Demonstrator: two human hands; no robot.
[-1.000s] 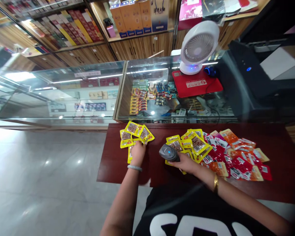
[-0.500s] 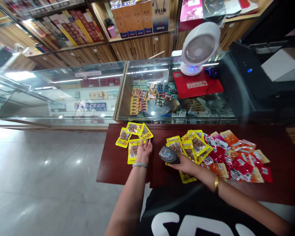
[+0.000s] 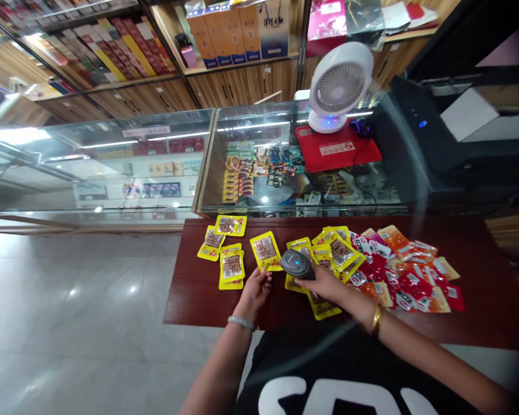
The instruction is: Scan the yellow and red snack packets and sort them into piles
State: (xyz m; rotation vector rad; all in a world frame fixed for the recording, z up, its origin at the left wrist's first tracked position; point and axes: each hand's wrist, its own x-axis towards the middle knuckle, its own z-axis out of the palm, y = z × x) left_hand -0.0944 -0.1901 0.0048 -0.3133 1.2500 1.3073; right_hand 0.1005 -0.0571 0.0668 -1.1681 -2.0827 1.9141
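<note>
My left hand (image 3: 256, 291) pinches the lower edge of a yellow snack packet (image 3: 266, 251) with a clear window showing brown pieces. In my right hand (image 3: 322, 281) is a dark grey barcode scanner (image 3: 296, 263), its head turned left toward that packet and a small blue light on top. Under and beside the scanner lies a pile of yellow snack packets (image 3: 341, 252). Several more yellow packets (image 3: 232, 265) lie to the left of my left hand.
Red and orange packets (image 3: 415, 276) are heaped at the right of the dark red table (image 3: 190, 302). Behind it stands a glass display counter (image 3: 259, 199), with a white fan (image 3: 341, 86) and a red mat (image 3: 337, 151) on top. A black printer-like machine (image 3: 441, 161) stands at the right.
My left hand has drawn a yellow packet from the left group toward the scanner and now holds it by its edge. The scanner stays in my right hand; the view has shifted slightly.
</note>
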